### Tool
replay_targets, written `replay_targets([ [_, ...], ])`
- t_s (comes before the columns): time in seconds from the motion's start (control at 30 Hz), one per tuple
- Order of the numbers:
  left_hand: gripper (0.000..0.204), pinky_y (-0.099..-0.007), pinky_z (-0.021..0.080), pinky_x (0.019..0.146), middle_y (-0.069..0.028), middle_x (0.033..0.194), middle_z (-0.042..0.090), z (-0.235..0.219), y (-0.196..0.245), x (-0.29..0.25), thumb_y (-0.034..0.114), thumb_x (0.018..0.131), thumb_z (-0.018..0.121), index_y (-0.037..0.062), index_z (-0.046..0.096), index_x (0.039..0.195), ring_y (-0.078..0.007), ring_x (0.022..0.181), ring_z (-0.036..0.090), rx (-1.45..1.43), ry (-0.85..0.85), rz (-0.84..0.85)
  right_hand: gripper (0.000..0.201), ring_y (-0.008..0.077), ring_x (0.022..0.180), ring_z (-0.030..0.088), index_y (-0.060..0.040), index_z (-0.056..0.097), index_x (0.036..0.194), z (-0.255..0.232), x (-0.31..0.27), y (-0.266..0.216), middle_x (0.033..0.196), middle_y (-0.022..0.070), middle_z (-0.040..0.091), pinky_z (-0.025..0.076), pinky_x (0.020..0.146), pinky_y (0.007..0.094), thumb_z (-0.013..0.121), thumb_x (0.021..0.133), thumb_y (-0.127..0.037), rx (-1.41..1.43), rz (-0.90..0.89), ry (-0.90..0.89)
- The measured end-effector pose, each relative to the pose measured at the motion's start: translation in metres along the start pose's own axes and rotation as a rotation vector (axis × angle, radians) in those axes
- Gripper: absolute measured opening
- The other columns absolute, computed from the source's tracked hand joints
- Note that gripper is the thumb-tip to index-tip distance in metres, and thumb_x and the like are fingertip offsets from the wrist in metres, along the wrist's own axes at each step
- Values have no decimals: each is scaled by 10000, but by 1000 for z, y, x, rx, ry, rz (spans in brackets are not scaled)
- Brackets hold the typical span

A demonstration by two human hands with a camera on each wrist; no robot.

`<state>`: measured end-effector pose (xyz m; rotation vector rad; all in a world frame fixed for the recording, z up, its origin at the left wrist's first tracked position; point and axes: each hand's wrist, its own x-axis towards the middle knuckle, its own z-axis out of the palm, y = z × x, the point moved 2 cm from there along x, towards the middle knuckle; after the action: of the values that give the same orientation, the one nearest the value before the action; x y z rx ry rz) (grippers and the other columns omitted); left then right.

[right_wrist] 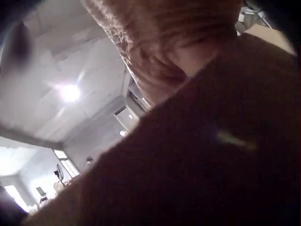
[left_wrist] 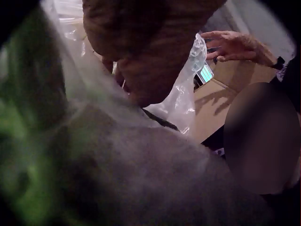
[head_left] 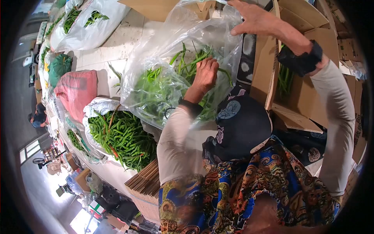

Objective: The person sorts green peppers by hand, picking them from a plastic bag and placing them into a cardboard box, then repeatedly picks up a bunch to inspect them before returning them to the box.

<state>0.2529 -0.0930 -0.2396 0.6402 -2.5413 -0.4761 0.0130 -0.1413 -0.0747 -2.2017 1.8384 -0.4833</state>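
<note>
A clear plastic bag (head_left: 156,74) holds long green chili peppers (head_left: 185,64). My left hand (head_left: 206,74) is over the peppers at the bag's mouth, its fingers curled round several of them, with pepper ends sticking out on both sides. In the left wrist view the back of that hand (left_wrist: 141,52) fills the top and its fingertips are mostly hidden. With fingers spread, my right hand (head_left: 255,19) is at the bag's upper right rim; the left wrist view shows this hand (left_wrist: 235,47) with fingertips right at the plastic edge. The right wrist view has mostly dark, blurred skin.
An open cardboard box (head_left: 300,85) with some green peppers inside stands at the right. At the left are a white sack of green peppers (head_left: 120,136), a pink sack (head_left: 78,91) and a white bag (head_left: 87,35). Flattened cardboard (head_left: 146,183) is stacked near my left elbow.
</note>
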Motion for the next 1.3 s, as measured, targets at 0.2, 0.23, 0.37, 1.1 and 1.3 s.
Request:
replay_targets([
  [0.2,360,-435,386,782,-102,904,543,22,-13,-24,67,755,531,74,517,1115,-293,900,553,70,-243,-94,683,350,1005,592,2,489,1218,12,2,-1,1072,221,606,467,846,390,739,645,-275,162,367,-147],
  [0.23,350,-424,397,751,-99,863,529,26,-14,-25,68,755,530,84,527,1104,-289,858,556,85,-220,-142,592,288,907,583,-1,513,1163,11,6,-3,1016,173,596,462,786,353,711,685,-289,128,334,-326],
  [0.37,345,-422,432,698,-118,844,539,-9,-9,-8,47,746,537,92,546,1088,-302,778,568,40,-127,-164,367,184,720,567,-22,546,1052,31,0,8,827,59,583,468,645,317,640,788,-259,-109,-75,-166],
  [1.1,560,-408,487,827,-222,995,650,102,-155,-26,367,636,753,-39,636,1004,-344,935,631,-148,-663,-611,258,26,446,347,19,517,1129,-104,-9,-117,633,-30,449,271,371,165,484,967,-180,1410,575,-534],
  [1.3,557,-403,488,796,-199,959,666,92,-150,-22,351,563,799,28,660,995,-338,901,635,-274,-728,-567,243,-19,425,286,-31,541,962,-85,-15,-106,556,-72,373,230,367,138,536,936,-273,1258,296,-406],
])
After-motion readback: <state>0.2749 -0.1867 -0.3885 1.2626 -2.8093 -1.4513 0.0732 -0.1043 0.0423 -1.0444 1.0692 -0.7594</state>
